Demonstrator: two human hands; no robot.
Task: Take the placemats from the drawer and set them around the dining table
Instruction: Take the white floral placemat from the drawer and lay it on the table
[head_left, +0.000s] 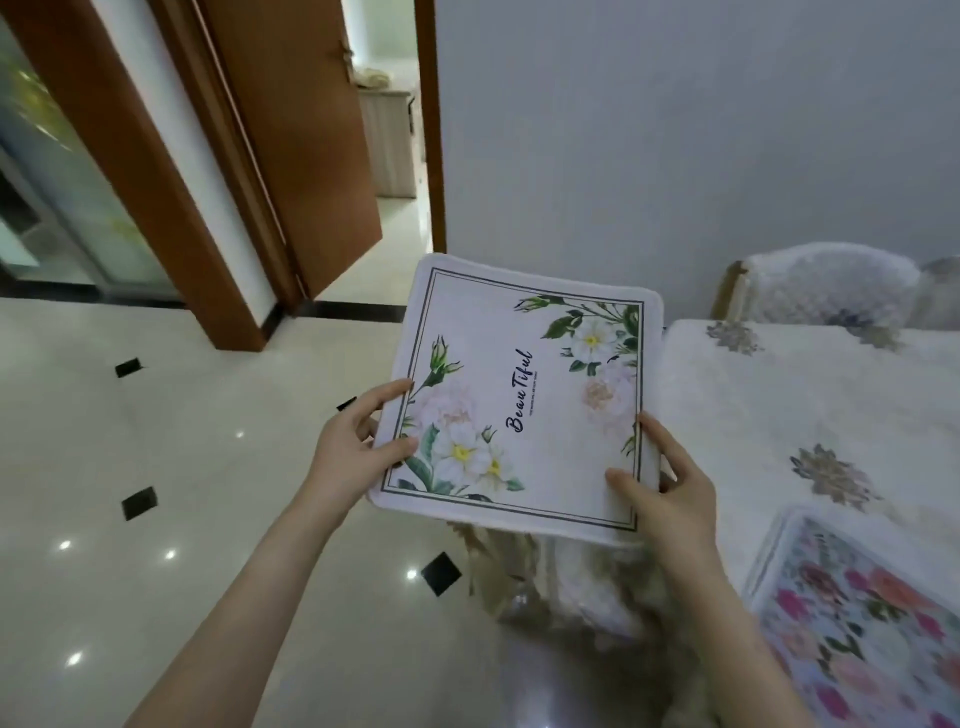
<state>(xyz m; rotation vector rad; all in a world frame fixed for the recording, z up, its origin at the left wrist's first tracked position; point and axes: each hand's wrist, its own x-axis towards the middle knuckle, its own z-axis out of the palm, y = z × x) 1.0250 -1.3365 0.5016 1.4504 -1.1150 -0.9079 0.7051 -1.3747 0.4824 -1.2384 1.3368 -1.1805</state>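
Both hands are gripping one white mat (519, 395) by its near corners, in the air just left of the table (779, 395).

The left hand (358, 447) is pinching the left edge, thumb on top; the right hand (660, 483) is clamping the right corner likewise. The mat is tilting face-up, not yet touching the tablecloth. A pink mat (852, 618) is already lying flat on the table at the near right, so at least one place appears set. Whether more mats are stacked beneath the held one cannot be told. Remaining work, as judged: lay this mat at a free place. The drawer is not in view.
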